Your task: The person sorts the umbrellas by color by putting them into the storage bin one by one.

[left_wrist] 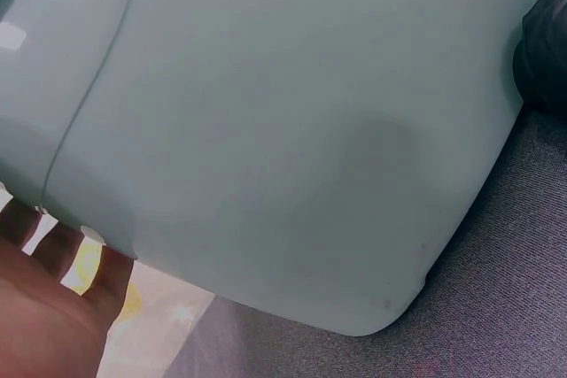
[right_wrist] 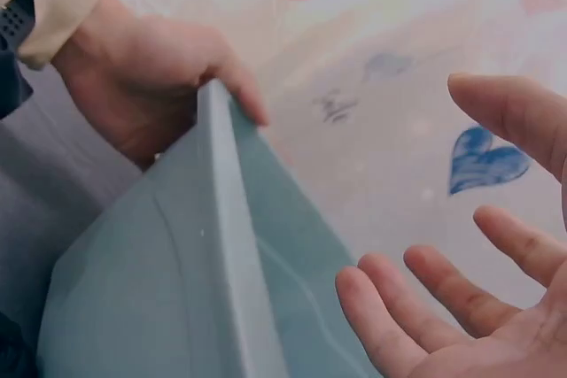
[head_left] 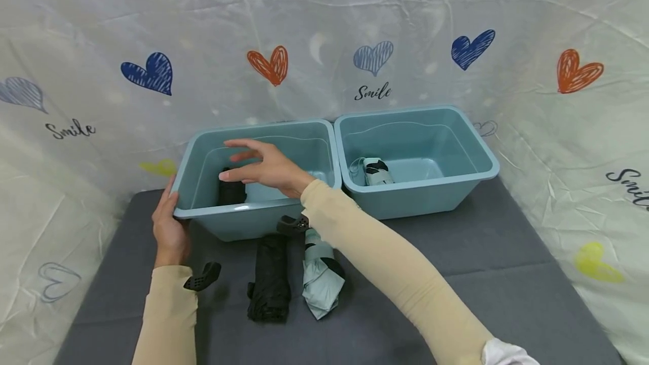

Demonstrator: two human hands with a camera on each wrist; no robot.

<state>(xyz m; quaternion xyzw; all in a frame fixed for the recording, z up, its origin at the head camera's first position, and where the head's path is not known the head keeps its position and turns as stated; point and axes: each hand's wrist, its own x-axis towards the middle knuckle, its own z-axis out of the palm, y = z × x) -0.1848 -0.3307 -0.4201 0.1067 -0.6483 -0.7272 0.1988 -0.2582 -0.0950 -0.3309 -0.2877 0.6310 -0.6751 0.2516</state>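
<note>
My left hand grips the left light-blue bin at its left side, and the right wrist view shows a digit of that hand hooked over the rim. Above the same bin hovers my right hand, fingers spread and nothing between them. Inside that bin, partly behind the front rim, is a black folded umbrella. Another black folded umbrella lies on the table in front of it. Beside this one lies a pale mint folded umbrella, its upper end near my right wrist.
A second light-blue bin stands against the first on the right, with a pale mint and black folded umbrella inside. Both bins sit at the back of the grey cloth-covered table, close to a white curtain printed with hearts.
</note>
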